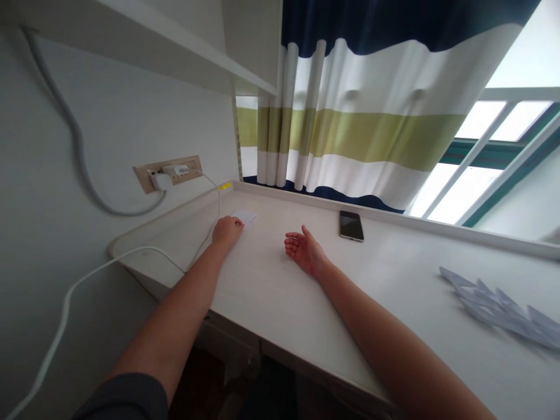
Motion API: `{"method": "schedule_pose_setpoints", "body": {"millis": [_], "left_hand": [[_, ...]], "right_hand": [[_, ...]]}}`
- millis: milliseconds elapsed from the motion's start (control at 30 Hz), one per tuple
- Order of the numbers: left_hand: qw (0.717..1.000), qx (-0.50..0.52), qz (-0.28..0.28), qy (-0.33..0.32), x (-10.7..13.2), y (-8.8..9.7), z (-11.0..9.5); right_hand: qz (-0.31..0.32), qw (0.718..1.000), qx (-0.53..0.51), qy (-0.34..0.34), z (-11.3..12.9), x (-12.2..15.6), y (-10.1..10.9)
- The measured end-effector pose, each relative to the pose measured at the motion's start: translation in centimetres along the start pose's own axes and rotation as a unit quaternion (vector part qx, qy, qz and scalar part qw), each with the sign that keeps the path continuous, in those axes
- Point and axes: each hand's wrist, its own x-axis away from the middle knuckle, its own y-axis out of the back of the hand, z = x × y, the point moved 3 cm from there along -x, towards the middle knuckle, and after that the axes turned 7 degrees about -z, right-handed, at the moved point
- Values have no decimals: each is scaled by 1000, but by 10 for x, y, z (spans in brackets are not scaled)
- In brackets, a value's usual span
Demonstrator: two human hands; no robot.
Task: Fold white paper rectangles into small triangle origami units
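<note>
My left hand (227, 232) rests near the back left of the white desk, fingers curled together at the near edge of a small white piece of paper (247, 217). Part of that paper is hidden behind the fingers. Over the middle of the desk is my right hand (305, 252), palm turned to the left, fingers loosely bent and thumb raised apart, holding nothing. A dark-screened phone (351, 226) lies to its right, not touching it.
Folded pale paper pieces (499, 306) lie in a row at the right of the desk (280, 315). A white cable (219, 204) runs from the wall socket (144, 174) past my left forearm. A raised rim borders the back, below a striped curtain (367, 134); a shelf overhangs the left.
</note>
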Motion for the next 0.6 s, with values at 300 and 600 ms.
{"method": "schedule_pose_setpoints", "body": {"millis": [300, 600], "left_hand": [[1000, -16, 2, 10, 1, 5, -3], [999, -26, 5, 23, 1, 10, -4]], "right_hand": [[3, 1000, -13, 5, -1, -3, 4], [5, 998, -57, -16, -1, -1, 3]]}}
